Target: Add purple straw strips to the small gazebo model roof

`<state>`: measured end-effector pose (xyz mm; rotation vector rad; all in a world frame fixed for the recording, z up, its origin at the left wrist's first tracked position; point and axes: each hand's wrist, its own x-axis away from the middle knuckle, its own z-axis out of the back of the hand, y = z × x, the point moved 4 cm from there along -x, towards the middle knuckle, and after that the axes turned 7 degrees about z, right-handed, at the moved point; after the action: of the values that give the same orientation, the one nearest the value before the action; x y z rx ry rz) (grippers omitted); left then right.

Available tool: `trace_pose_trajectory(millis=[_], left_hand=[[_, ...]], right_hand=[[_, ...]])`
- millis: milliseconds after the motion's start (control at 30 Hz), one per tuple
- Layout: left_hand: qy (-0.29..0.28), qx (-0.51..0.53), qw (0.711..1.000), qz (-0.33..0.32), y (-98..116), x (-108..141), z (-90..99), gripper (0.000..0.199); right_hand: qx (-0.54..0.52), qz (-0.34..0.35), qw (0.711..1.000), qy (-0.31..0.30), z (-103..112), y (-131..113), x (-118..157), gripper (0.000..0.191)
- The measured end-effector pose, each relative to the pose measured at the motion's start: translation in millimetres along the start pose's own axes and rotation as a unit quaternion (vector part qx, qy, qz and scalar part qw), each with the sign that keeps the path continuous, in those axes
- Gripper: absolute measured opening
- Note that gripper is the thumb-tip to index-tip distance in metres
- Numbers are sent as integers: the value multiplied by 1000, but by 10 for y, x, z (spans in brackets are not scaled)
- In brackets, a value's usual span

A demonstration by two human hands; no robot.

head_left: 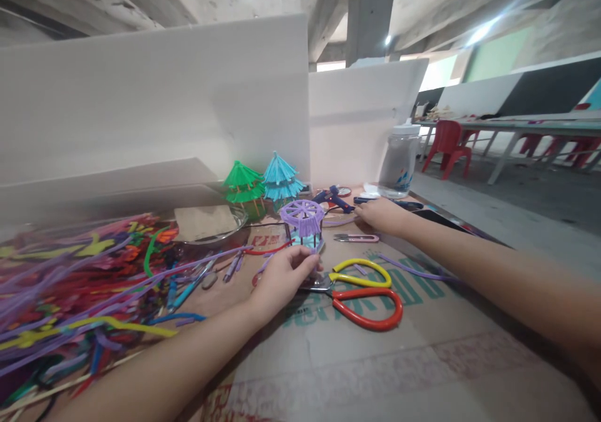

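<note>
My left hand point(287, 277) is in the middle of the cardboard, thumb and fingers drawn together; what they pinch, if anything, is hidden. Just beyond it stands a small purple pavilion model point(303, 215) with a spoked round top and dark posts. Scissors point(369, 293) with one yellow and one red handle lie beside this hand, their blades partly behind it. Farther right, my right hand point(382, 215) reaches out with curled fingers near a dark blue glue gun point(340, 200) and a purple pipe cleaner point(339, 223). Pink thread snips point(357, 238) lie below it.
Green point(244, 184) and light-blue point(282, 178) fringed paper-like roofs stand at the back. A heap of colourful pipe cleaners point(84, 272) covers the left, beside a round metal tray point(239, 223). A water bottle point(398, 162) stands back right. White boards point(188, 96) wall the rear.
</note>
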<state>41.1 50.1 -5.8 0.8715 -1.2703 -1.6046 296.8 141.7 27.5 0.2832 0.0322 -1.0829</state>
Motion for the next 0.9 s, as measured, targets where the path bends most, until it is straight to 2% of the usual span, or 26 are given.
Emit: trace_pose_trajectory(millis=[133,233,267,333,367,400,467,567,667,900], left_hand=[[-5,16,1000,10,-10,-6,-1,29],[-15,27,999,12,-24,-17,-14,27],[-15,32,999,11,-25,-18,-17,26],[-12,41,999,9,-18,-15,-18,23],[-8,40,999,6,-9,-10,-16,22],[-4,35,999,3,1,-4,-13,20],[1,9,1000,-8,24,6,-4,19],[0,-33,999,-35,54,8,6,19],[-7,-44,998,-47,67,4,9,19],[0,-65,997,-37,67,19,6,20]], right_hand=[[-27,-78,995,60,281,-5,108,20],[-124,-90,984,87,464,-225,241,20],[-265,-90,955,95,480,-342,292,17],[-475,-51,874,89,480,-653,383,10],[-529,-29,843,92,479,-810,421,7],[-555,-19,827,90,465,-950,450,6],[-579,-17,809,102,428,-1158,474,8],[-615,-15,776,138,365,-1316,439,11],[-648,-6,746,154,281,-1361,397,12],[-669,-48,719,182,106,-1312,418,12]])
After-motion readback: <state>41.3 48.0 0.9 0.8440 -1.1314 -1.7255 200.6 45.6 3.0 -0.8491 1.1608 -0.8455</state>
